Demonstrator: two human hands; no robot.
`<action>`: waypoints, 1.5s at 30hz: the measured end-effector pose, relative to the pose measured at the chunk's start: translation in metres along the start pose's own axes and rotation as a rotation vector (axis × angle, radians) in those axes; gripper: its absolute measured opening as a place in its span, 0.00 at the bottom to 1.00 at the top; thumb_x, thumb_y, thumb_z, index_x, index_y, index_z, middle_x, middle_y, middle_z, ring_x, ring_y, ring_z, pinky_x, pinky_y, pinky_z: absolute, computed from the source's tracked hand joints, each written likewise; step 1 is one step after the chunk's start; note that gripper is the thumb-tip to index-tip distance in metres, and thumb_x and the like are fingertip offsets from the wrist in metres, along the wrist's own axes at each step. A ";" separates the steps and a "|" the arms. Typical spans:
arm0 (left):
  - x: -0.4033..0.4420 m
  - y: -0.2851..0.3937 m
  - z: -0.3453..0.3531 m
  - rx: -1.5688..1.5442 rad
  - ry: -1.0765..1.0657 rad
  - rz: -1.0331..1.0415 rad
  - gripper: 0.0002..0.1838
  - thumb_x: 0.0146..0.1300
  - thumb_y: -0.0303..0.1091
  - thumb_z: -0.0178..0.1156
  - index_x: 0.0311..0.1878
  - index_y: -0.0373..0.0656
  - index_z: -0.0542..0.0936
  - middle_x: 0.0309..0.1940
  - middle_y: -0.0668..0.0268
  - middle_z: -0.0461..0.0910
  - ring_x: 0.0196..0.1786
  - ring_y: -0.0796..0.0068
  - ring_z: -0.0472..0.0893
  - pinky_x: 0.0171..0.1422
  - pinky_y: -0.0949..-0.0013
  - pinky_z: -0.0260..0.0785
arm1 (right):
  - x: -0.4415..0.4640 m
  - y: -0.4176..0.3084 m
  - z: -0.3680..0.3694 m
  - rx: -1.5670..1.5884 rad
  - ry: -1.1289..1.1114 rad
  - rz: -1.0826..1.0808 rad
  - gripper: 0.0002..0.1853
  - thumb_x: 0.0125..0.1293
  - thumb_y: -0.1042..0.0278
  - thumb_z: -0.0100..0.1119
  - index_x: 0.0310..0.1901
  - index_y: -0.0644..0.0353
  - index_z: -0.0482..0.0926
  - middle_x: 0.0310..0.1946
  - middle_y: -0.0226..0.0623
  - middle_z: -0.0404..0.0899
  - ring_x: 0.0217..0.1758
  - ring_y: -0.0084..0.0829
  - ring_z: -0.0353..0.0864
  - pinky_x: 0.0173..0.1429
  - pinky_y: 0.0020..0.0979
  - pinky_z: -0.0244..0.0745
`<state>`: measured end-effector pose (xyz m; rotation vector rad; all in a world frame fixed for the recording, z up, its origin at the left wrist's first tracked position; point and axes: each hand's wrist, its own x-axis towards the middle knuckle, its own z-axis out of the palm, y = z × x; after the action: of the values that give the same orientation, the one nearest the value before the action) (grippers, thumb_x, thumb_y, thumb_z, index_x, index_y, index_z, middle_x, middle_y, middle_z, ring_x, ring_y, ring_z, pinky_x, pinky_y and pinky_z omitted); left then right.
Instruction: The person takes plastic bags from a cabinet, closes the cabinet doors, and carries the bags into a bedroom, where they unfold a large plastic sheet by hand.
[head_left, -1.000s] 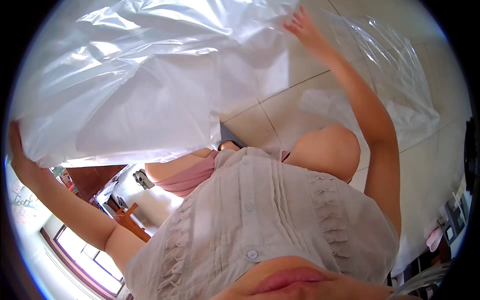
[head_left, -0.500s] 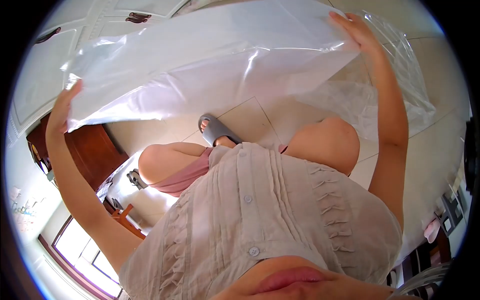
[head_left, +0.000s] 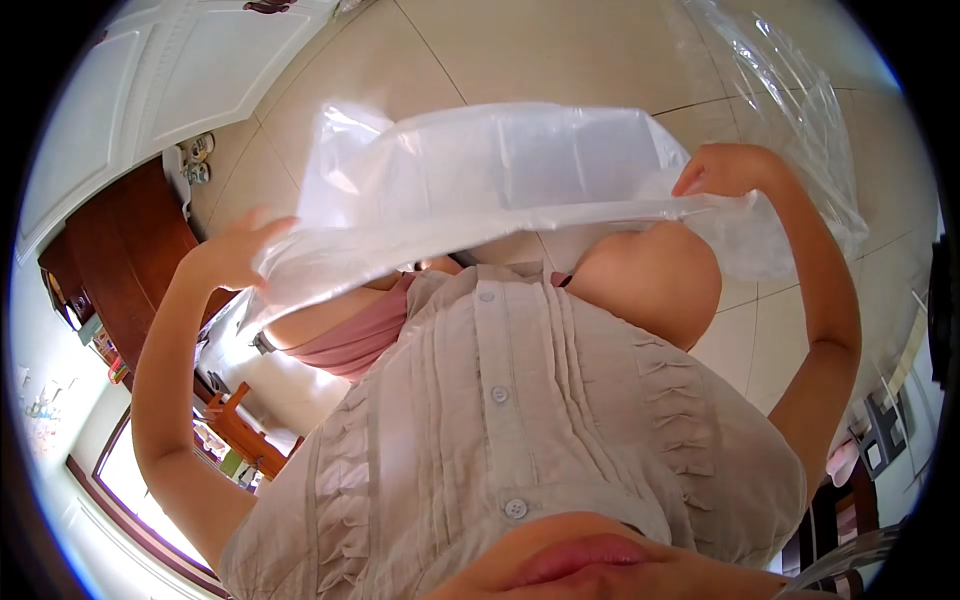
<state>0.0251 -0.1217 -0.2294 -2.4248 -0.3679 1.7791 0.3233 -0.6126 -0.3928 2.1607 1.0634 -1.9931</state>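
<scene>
A large sheet of clear, crinkled plastic (head_left: 520, 165) is stretched between my hands above my lap, its near edge sagging in a long fold. I cannot tell whether it is a bag. At its left edge is my left hand (head_left: 232, 252), the thumb and fingers around the plastic, fingers partly spread. My right hand (head_left: 730, 172) is closed on the right side of the sheet, with fingers bent and a bunched end sticking out below them. More clear plastic (head_left: 800, 120) trails over the floor beyond my right forearm.
Tiled floor (head_left: 560, 50) lies ahead, with my bent knees (head_left: 650, 285) under the sheet. White cabinets (head_left: 180, 80) stand at the upper left, beside a dark wooden piece of furniture (head_left: 130, 250). A pair of shoes (head_left: 200, 158) lies near it.
Both hands have come down and closer to my body, the left one also inward. The plastic has drawn nearer and slackened into folds, covering my foot and uncovering floor beyond.
</scene>
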 end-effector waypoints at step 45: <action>-0.131 -0.035 -0.219 -0.412 0.666 0.078 0.21 0.64 0.39 0.64 0.47 0.26 0.80 0.38 0.60 0.82 0.44 0.75 0.75 0.52 0.71 0.66 | -0.208 -0.033 -0.125 0.110 1.348 -0.092 0.22 0.56 0.58 0.70 0.42 0.72 0.83 0.33 0.44 0.85 0.32 0.34 0.81 0.40 0.33 0.75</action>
<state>0.1919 -0.1104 -0.0336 -3.1524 -0.6047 0.8681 0.4267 -0.6275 -0.1713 3.5267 1.0199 -0.3184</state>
